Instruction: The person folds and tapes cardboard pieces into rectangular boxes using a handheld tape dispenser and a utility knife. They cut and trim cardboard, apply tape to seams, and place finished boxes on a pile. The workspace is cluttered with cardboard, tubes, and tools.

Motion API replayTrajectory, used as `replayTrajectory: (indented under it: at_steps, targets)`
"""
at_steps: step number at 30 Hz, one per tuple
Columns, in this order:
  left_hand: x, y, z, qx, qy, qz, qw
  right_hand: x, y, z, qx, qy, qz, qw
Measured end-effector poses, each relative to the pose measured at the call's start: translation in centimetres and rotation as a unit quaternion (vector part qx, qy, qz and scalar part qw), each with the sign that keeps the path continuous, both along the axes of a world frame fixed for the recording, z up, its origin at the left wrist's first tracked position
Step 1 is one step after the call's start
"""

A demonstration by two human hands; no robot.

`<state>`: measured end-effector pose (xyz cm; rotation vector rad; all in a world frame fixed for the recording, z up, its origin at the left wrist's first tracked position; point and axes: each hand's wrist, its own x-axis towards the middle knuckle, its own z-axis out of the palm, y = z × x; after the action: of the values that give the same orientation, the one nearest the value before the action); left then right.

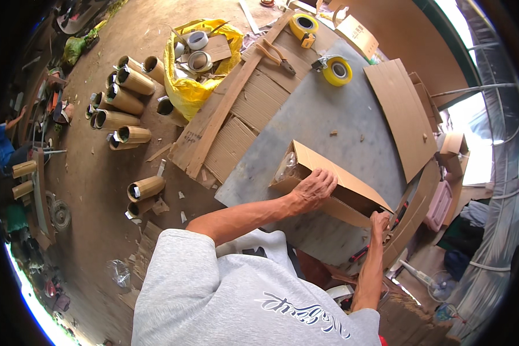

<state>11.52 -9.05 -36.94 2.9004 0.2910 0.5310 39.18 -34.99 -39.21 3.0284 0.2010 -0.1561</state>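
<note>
A long brown cardboard box [346,177] lies slantwise on the grey tabletop, its long side open toward me. Something in see-through plastic wrap [288,166] shows inside its left end; what it is, I cannot make out. My left hand [313,189] reaches across the opening, fingers bent over the box's edge near the wrapped thing. At the box's right end, my right hand [380,220] is closed on the corner, with the fingertips partly hidden. The box's inside toward the right end is dark.
Yellow tape rolls [337,72] and pliers [278,58] lie at the table's far side. A flat cardboard sheet [399,115] rests at the right. Left of the table stand a yellow bag [184,101] with used tape cores and several brown tubes [124,99] on the ground.
</note>
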Motion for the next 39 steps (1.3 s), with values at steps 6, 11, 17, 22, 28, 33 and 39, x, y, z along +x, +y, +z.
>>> replayTrajectory:
  at_steps: [6, 11, 17, 22, 28, 33, 39]
  targets:
    - [0.0, 0.1, 0.1, -0.002, 0.003, -0.003, 1.0, 0.0, 0.0, 0.1, -0.003, 0.004, 0.03, 1.0]
    - [0.1, 0.2, 0.4, -0.001, 0.011, -0.007, 1.0, 0.8, -1.1, -0.8, 0.003, 0.006, 0.024, 1.0]
    - [0.2, 0.2, 0.3, 0.002, -0.002, -0.003, 1.0, 0.1, -0.5, -0.3, 0.009, -0.004, 0.033, 0.999]
    - [0.1, 0.2, 0.3, 0.001, 0.011, -0.009, 1.0, -0.5, 0.0, 0.3, -0.008, -0.001, 0.03, 1.0]
    - [0.1, 0.4, 0.8, 0.002, 0.005, -0.01, 1.0, -0.8, -0.4, 0.1, 0.043, -0.025, 0.03, 0.998]
    - [0.0, 0.3, 1.2, -0.016, 0.026, -0.015, 0.999, -0.3, -0.9, -0.4, 0.035, -0.014, 0.019, 0.999]
    - [0.0, 0.1, 0.9, -0.033, 0.007, -0.012, 0.999, -0.5, -0.5, -0.2, 0.026, -0.008, 0.024, 0.999]
